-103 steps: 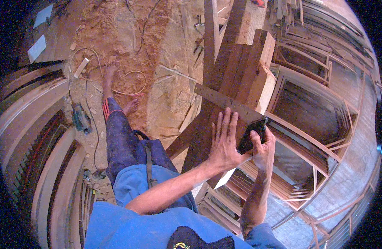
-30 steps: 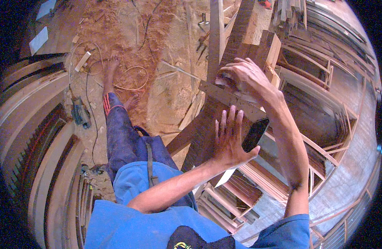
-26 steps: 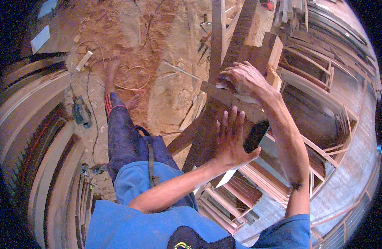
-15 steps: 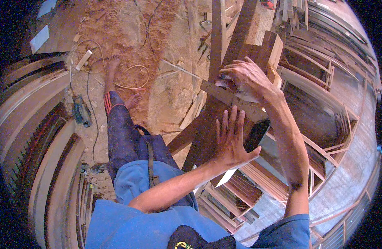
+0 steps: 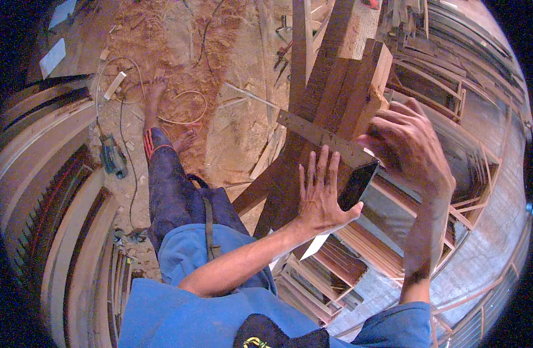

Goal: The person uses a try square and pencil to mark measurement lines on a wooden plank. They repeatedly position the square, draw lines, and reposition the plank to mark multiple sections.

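Note:
A try square lies across a dark brown timber (image 5: 339, 95), its metal blade (image 5: 319, 134) reaching leftward and its black stock (image 5: 359, 184) along the timber's right side. My left hand (image 5: 321, 200) rests flat with its fingers stretched out just below the blade, the thumb by the lower end of the stock. At the right end of the blade is my right hand (image 5: 411, 142), its fingers curled in and the tips near the timber's edge. Whatever those fingers hold, if anything, is hidden.
Stacked boards (image 5: 66, 151) stand on my left. A power tool (image 5: 113, 155) with a cord lies on the sawdust-covered floor near my bare feet. Wooden frames (image 5: 440, 87) and planks fill the right side. A white block (image 5: 115, 85) lies at the far left.
My right hand has moved right along the blade, from over its middle to its right end, uncovering the timber. My left hand and the try square have stayed almost still.

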### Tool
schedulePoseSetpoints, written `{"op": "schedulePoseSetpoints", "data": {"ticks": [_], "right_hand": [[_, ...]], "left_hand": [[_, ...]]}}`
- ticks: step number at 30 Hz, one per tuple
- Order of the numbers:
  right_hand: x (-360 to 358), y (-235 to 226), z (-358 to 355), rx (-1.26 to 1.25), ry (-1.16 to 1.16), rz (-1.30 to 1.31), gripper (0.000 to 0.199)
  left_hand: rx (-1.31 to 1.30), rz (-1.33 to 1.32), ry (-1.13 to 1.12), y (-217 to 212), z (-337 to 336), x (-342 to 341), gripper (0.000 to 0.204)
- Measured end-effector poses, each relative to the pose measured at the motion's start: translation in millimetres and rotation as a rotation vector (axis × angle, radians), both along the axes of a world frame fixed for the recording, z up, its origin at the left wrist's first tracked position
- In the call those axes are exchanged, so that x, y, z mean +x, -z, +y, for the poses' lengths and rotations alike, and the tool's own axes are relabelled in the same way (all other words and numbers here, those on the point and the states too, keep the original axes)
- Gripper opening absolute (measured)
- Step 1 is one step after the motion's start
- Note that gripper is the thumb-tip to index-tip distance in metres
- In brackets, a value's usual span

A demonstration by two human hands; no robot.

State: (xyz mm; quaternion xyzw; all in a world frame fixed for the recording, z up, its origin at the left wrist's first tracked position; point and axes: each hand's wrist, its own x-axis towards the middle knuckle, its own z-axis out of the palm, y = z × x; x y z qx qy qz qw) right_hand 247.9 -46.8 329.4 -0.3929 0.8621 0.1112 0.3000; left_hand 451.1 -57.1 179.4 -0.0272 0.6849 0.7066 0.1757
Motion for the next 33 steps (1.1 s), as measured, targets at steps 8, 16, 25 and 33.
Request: {"op": "schedulePoseSetpoints", "data": {"ticks": [8,16,25,33], "right_hand": [[50.1,-39.1,33.9,-0.288,0.920,0.174,0.025],[131.3,26.8,87.7,-0.261,1.083,0.296,0.028],[154.8,30.3,79.6,-0.211,1.324,0.039,0.026],[163.8,37.6,79.4,-0.306,1.349,0.080,0.027]], "left_hand": [[0.011,0.004,-0.017,-0.8,0.2,0.4,0.122],[-0.023,0.006,0.004,-1.8,-0.4,-0.4,0.124],[-0.003,0.034,-0.019,0.8,-3.4,11.0,0.126],[0.029,0.024,-0.024,1.5,-3.2,13.9,0.124]]}}
